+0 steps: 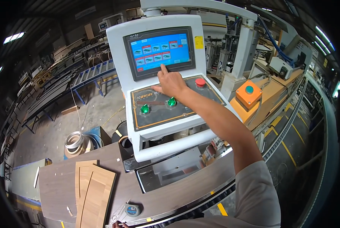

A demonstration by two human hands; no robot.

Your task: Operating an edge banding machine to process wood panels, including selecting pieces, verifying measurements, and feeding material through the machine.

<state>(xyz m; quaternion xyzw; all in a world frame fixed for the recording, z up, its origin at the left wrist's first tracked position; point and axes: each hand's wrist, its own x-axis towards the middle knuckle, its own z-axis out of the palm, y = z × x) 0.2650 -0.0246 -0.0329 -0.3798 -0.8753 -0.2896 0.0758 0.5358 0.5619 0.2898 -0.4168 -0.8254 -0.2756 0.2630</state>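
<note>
My right hand (171,82) reaches across a white control console (170,140). Its index finger is stretched toward the lower edge of the lit blue touchscreen (160,47), and the thumb stands apart. Nothing is held in that hand; whether the fingertip touches the screen I cannot tell. Below it, the sloped dark panel (158,117) carries two green knobs (144,109) and a red mushroom button (200,82). Only a bit of my left hand (120,225) shows at the bottom edge, near a round tape measure (132,210); its grip is hidden.
Wooden panels (95,193) lie overlapped on a brown board (57,178) at lower left. An orange box with a green button (249,89) stands right of the console. Farther left are a roller conveyor (93,76) and coiled edging rolls (75,141). A long machine track (280,136) runs along the right.
</note>
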